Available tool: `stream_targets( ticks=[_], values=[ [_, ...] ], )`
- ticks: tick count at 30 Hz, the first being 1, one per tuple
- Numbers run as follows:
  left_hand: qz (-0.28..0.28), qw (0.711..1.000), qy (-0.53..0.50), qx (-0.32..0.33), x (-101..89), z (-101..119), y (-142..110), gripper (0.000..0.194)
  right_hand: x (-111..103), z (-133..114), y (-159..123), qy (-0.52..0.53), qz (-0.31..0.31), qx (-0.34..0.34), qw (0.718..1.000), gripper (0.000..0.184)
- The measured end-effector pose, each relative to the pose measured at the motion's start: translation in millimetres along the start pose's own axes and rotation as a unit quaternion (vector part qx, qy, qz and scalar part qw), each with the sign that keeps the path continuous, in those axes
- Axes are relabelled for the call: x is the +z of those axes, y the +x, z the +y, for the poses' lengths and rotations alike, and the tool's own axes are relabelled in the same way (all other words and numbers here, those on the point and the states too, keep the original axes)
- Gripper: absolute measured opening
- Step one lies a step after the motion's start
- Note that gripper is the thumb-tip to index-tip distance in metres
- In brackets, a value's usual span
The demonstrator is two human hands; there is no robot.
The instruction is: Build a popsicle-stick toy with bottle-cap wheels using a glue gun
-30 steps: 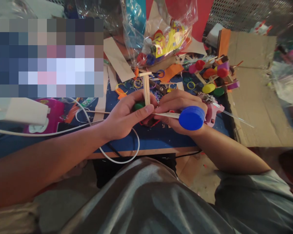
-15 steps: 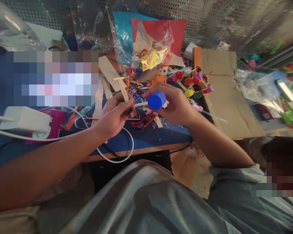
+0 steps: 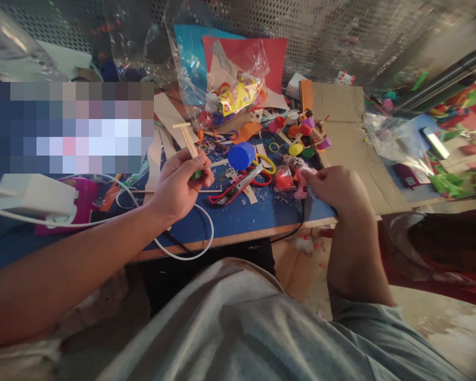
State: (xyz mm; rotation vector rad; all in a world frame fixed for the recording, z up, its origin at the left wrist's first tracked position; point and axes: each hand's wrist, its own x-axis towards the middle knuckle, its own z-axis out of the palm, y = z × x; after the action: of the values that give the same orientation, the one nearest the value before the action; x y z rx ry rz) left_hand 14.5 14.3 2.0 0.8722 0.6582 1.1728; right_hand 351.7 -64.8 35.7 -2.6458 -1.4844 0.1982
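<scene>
Left hand [image 3: 176, 185]: fingers closed on the stick frame [image 3: 189, 142], thumb on top, its short crossbar up and left of the grip. Green disc [image 3: 197, 174] partly hidden behind those fingers. Pale stick runs right from the grip to the blue disc [image 3: 241, 156], centre of frame. Right hand [image 3: 343, 188]: fingertips at the pink tool [image 3: 301, 185], right of centre; can't tell if they grip it or only touch.

Around the hands: yellow-and-red-handled scissors [image 3: 266, 165] just right of the blue disc, box cutter [image 3: 240, 186] below it, red lump in clear wrap [image 3: 284, 178] beside the pink tool.

Surface: blue worktop [image 3: 238, 217], pale front edge, littered with scraps, shavings, bands (messy). White cable [image 3: 212, 233] loops over the front edge; white adapter [image 3: 37, 198] at left, by a magenta item [image 3: 88, 198]. Behind: clear bag [image 3: 184, 79] with a yellow packet [image 3: 241, 95], against blue sheet [image 3: 190, 45] and red sheet [image 3: 275, 61]. Multicoloured models [image 3: 306, 129] sit by the cardboard [image 3: 341, 153].

Room: perforated mesh [image 3: 317, 37] across the top, dark bar [image 3: 446, 76] upper right, more craft bits at right. Pale floor [image 3: 440, 323] lower right, cardboard-coloured patch and red scraps under the worktop edge. Upper left is pixelated.
</scene>
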Motion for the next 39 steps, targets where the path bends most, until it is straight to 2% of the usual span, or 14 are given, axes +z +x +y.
stream_targets(
  ticks=[2,6,12,15,17,20,23,26,29,32,34,37,39],
  values=[
    [0.004,1.0,0.005,0.001,0.5,0,0,0.026,13,0,-4,0.031,-0.01,0.009,0.999,0.055],
    [0.005,1.0,0.014,0.004,1.7,1,0,0.025,31,1,-7,0.096,0.036,0.024,0.994,0.048],
    [-0.002,1.0,0.014,0.004,-0.9,-1,0,0.024,41,13,-13,0.192,0.107,0.047,0.974,0.037],
    [-0.002,1.0,0.009,-0.005,-1.9,-1,0,0.024,44,15,-14,0.253,0.135,0.055,0.956,0.041],
    [-0.002,1.0,0.004,-0.008,-1.8,0,0,0.025,46,13,-13,0.348,0.145,0.055,0.924,0.046],
    [-0.002,1.0,0.005,-0.005,-1.1,1,-1,0.025,47,4,-12,0.534,0.166,0.028,0.829,0.048],
    [-0.005,1.0,0.005,-0.003,-0.7,1,-1,0.027,43,-5,-11,0.646,0.177,-0.015,0.743,0.046],
    [-0.012,1.0,-0.009,-0.016,-0.9,2,-1,0.033,33,-9,-12,0.726,0.11,-0.074,0.675,0.045],
    [-0.034,0.998,-0.025,-0.038,-0.5,3,-3,0.044,21,-14,-15,0.772,0.032,-0.142,0.619,0.04],
    [-0.067,0.996,-0.028,-0.054,1.1,4,-5,0.049,11,-33,-18,0.778,0.031,-0.201,0.595,0.04],
    [-0.083,0.994,-0.028,-0.068,2.5,5,-7,0.051,5,-52,-19,0.763,0.082,-0.246,0.593,0.035],
    [-0.111,0.99,-0.028,-0.088,3.6,7,-8,0.057,-6,-82,-16,0.748,0.182,-0.298,0.565,0.027],
    [-0.125,0.987,-0.029,-0.095,3.6,8,-8,0.056,-14,-97,-11,0.743,0.205,-0.307,0.559,0.03]
  ],
)
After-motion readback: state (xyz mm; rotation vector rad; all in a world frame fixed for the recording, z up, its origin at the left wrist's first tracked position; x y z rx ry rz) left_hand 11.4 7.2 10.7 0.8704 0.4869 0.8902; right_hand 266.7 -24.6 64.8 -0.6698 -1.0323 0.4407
